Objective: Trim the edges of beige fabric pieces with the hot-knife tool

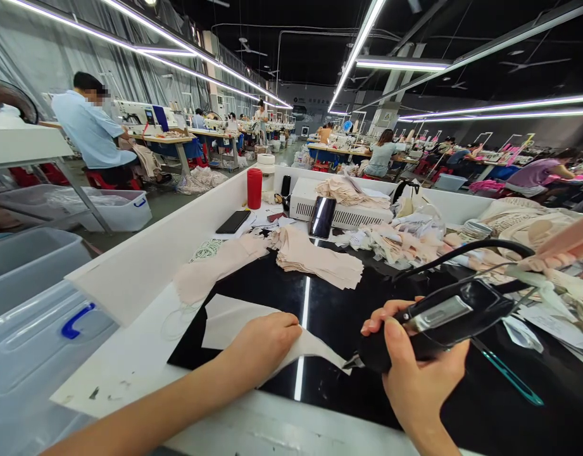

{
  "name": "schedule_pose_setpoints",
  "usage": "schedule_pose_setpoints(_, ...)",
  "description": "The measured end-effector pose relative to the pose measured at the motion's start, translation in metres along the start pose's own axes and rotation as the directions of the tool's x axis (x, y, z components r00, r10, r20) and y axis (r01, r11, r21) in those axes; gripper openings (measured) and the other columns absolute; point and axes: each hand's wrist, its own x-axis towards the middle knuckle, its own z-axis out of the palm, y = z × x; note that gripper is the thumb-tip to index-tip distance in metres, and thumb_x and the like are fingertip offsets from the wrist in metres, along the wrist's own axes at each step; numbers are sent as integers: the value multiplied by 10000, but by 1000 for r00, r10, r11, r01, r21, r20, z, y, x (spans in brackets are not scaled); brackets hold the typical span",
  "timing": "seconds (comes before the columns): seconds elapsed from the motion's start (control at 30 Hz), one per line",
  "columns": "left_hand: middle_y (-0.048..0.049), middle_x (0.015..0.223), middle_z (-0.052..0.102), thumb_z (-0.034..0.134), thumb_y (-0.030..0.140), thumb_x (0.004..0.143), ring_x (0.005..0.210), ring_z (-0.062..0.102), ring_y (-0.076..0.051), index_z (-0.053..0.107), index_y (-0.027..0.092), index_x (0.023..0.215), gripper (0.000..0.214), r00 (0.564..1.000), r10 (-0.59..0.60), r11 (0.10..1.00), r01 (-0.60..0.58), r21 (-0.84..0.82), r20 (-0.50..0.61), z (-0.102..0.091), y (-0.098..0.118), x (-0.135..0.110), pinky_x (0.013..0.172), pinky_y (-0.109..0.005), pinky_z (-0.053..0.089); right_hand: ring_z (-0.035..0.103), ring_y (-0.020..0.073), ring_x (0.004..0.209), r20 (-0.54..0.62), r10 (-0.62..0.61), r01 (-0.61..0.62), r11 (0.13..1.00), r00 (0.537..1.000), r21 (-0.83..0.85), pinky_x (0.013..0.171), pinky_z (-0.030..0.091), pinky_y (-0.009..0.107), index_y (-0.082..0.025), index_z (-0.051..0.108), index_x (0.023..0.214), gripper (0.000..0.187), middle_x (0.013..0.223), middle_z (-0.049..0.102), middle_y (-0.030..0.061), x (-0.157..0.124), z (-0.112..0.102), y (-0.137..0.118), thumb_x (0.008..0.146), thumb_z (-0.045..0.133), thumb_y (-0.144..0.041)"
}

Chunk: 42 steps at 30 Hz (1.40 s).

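A cut piece of pale fabric [229, 323] lies on the black glossy board [319, 323]. My left hand [272, 339] is closed on its near side, fingers curled and bearing down on the cloth. From there the fabric narrows to a point at the right. My right hand [414, 367] wraps around a black corded power tool that looks like electric scissors [443, 316]. The tool's short metal tip meets the fabric's pointed end; whether its jaws are apart is too small to tell. Behind lie a stack of pale pink fabric pieces [314, 256] and another pink piece [215, 266].
Teal-handled tweezers [509, 373] lie right of my right hand. Fabric scraps [395, 244] heap at the back right. Farther back stand a phone [322, 217], a white vented box [357, 215] and a red cup [254, 189]. A low white wall [168, 247] edges the table.
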Motion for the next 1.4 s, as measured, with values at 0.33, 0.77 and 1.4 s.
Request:
schedule_pose_setpoints(0.33,-55,1129,650,510,10,970,992,650,-191,633,168,1088,232,999,22,997,-25,-79,-31,20,40,13,881,-309,573,655,128,605,1,0,0,1000,1000,-6,538,597,291,-268,531,1077,385,805,672,-49,0,-2,-2,822,816,-218)
schedule_pose_setpoints(0.77,-46,1044,645,754,285,959,969,641,-207,617,207,1202,290,993,66,996,-59,69,-96,25,49,-1,820,-288,549,651,140,611,3,9,-9,999,1000,37,539,589,308,-265,540,1085,389,810,666,-32,-4,-5,-6,815,814,-213)
schedule_pose_setpoints(1.4,-76,1006,669,866,592,782,1000,644,-248,675,190,1206,615,943,215,946,-136,294,-255,45,49,-10,892,-331,564,644,137,598,-23,12,-10,996,1000,92,532,605,312,-266,553,1104,421,778,671,-50,2,5,-8,785,821,-210)
